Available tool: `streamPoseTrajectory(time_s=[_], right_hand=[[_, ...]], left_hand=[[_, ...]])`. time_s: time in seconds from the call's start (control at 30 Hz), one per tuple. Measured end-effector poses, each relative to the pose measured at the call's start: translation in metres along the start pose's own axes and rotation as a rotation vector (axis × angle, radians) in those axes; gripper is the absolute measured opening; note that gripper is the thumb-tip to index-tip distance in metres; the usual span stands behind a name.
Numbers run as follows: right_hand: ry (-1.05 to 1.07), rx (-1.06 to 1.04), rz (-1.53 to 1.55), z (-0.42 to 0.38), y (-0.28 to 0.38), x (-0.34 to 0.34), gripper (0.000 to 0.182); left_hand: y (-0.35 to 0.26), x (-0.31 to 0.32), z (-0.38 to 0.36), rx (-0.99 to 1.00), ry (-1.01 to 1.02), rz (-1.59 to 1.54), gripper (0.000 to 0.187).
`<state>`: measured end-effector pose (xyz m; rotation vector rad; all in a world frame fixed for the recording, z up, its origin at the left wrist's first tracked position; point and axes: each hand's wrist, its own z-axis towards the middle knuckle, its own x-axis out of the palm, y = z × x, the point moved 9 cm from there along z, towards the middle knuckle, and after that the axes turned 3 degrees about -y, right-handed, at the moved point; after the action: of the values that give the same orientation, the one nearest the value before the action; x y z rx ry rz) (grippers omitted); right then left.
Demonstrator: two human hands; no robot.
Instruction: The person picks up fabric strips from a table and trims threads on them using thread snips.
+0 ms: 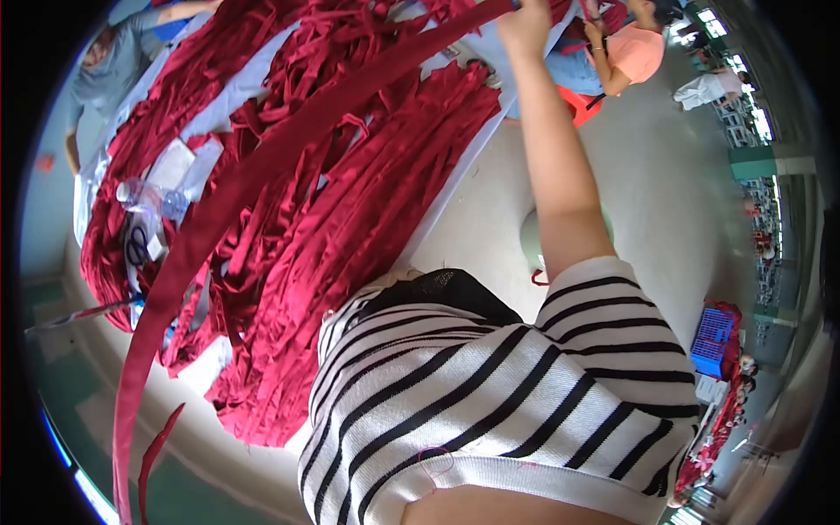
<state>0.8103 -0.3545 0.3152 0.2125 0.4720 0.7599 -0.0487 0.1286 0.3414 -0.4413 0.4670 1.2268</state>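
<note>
My right hand (pixel 525 28) is raised at the top edge, its fingers partly cut off by the frame. It is closed on the end of a long dark red fabric strip (pixel 289 140). The strip sweeps down across the view to the lower left and runs out of frame. My left hand is out of view. Below the strip, heaps of red fabric strips (pixel 376 201) cover a pale table (pixel 455 179), many lying lengthwise in folds.
A clear plastic bottle (pixel 140 194) and dark-handled scissors (pixel 136 245) lie among the fabric. One person (pixel 109 74) stands at the left; another, in an orange top (pixel 633 54), is at upper right. A round stool (pixel 530 241) stands beside me. A blue crate (pixel 716 339) is farther right.
</note>
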Motion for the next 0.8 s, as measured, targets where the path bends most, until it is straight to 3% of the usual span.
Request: streamPoseTrajectory(time_s=[0.03,0.13,0.17,0.23,0.3,0.4,0.47,0.57,0.6,0.7,0.73,0.8], right_hand=[[-0.077,-0.041,-0.088,0.004,0.01,-0.012,0.02],[0.066,-0.002,0.043,-0.011,-0.026,0.013,0.026],[0.276,0.055,-0.1,-0.024,-0.015,0.02,0.026],[0.373,0.051,-0.067,-0.061,-0.054,0.052,0.028],[0.605,0.275,-0.255,-0.099,-0.089,0.073,0.024],[0.67,0.278,-0.313,-0.128,-0.115,0.091,0.025],[0.695,0.246,-0.352,-0.137,-0.134,0.104,0.025],[0.836,0.244,-0.456,-0.142,-0.152,0.122,0.042],[0.886,0.297,-0.537,-0.143,-0.16,0.121,0.052],[0.845,0.535,-0.602,-0.151,-0.217,0.122,0.057],[0.759,0.61,-0.475,-0.161,-0.257,0.131,0.056],[0.737,0.984,-0.113,-0.196,-0.284,0.129,0.052]], left_hand=[[0.009,-0.002,0.0,-0.006,0.012,0.021,0.026],[0.031,0.006,-0.003,-0.007,0.093,0.065,0.027],[0.031,0.013,-0.007,-0.001,0.128,0.076,0.028],[0.033,0.032,-0.024,0.003,0.214,0.067,0.028],[0.033,0.062,-0.053,-0.019,0.366,0.023,0.029],[0.035,0.105,-0.111,-0.103,0.608,0.0,0.031],[0.011,0.115,-0.139,-0.049,0.675,-0.03,0.032],[0.011,0.125,-0.171,-0.144,0.778,0.023,0.033],[0.012,0.132,-0.18,-0.141,0.822,0.027,0.033],[0.002,0.145,-0.199,-0.076,0.959,0.03,0.033],[-0.003,0.147,-0.202,-0.065,0.983,0.018,0.033],[-0.011,0.149,-0.208,-0.039,0.982,-0.002,0.033]])
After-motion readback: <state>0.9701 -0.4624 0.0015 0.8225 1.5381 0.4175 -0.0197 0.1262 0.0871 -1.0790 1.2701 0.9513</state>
